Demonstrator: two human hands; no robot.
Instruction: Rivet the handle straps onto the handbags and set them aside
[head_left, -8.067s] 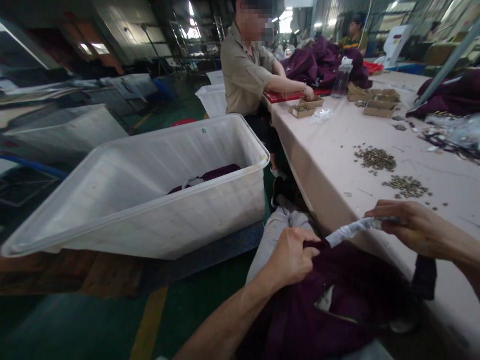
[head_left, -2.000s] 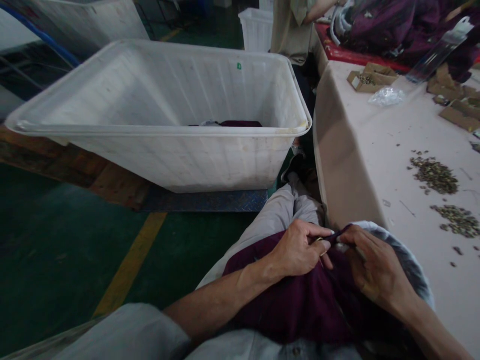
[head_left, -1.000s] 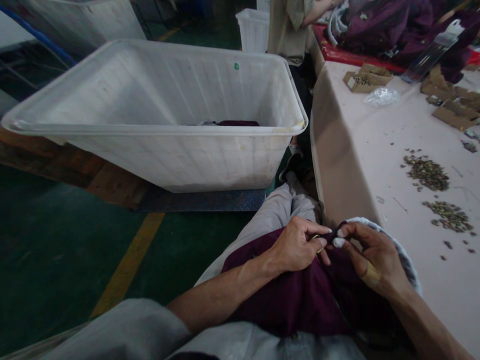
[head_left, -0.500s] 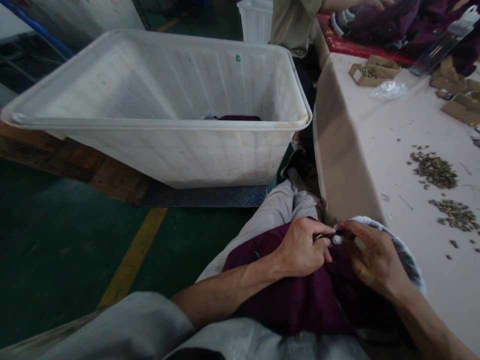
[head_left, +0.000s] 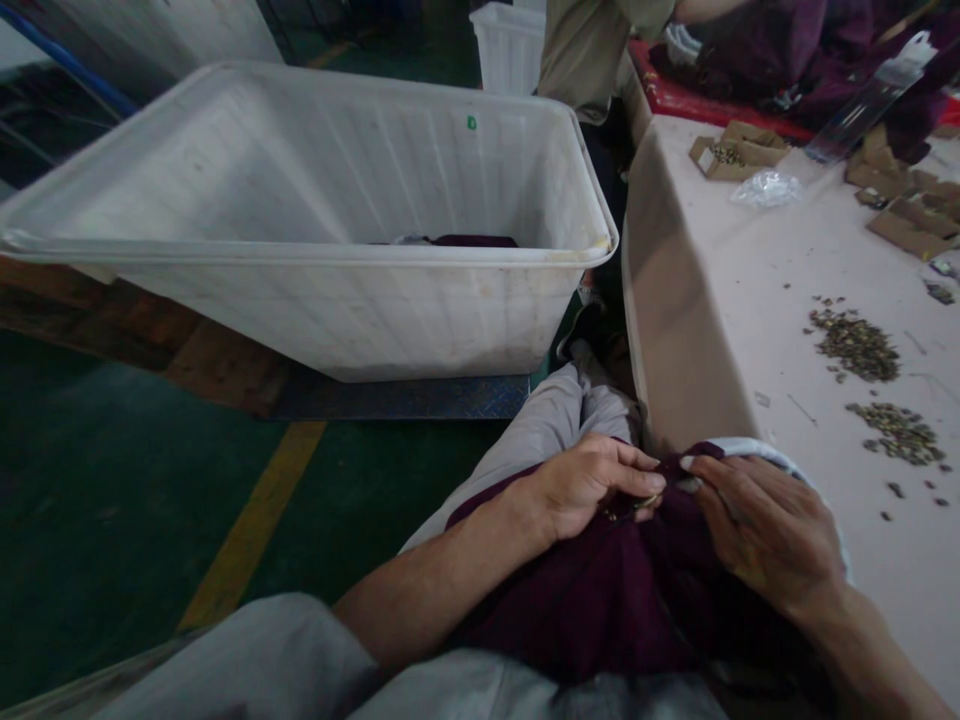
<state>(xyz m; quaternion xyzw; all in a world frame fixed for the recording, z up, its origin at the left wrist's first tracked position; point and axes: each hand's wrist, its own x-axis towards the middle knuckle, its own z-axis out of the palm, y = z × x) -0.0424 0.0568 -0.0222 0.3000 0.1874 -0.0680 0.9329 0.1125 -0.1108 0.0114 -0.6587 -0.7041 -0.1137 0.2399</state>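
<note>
Across my lap lies a maroon fabric piece (head_left: 600,600), gathered up between both hands; whether it is a bag or a garment I cannot tell. My left hand (head_left: 592,485) pinches its edge, with a small gold-coloured metal bit (head_left: 646,501) showing beside the fingertips. Close by on the right, my right hand (head_left: 757,515) grips the same cloth, thumb and fingers together, apart from the left by a short gap. A pale rim of material (head_left: 780,455) curves behind the right wrist. The cloth's underside is hidden.
A large white plastic tub (head_left: 337,310) with some dark cloth inside stands ahead. On the covered table (head_left: 750,290) at right are heaps of small metal fittings (head_left: 855,345), cardboard boxes (head_left: 739,150) and a clear plastic bag (head_left: 766,188). Another person's sleeve (head_left: 577,55) shows beyond.
Both hands have shifted their grip on the cloth. The dark strip and white bit between the fingertips no longer show; the cloth's edge is raised there. The view has moved slightly.
</note>
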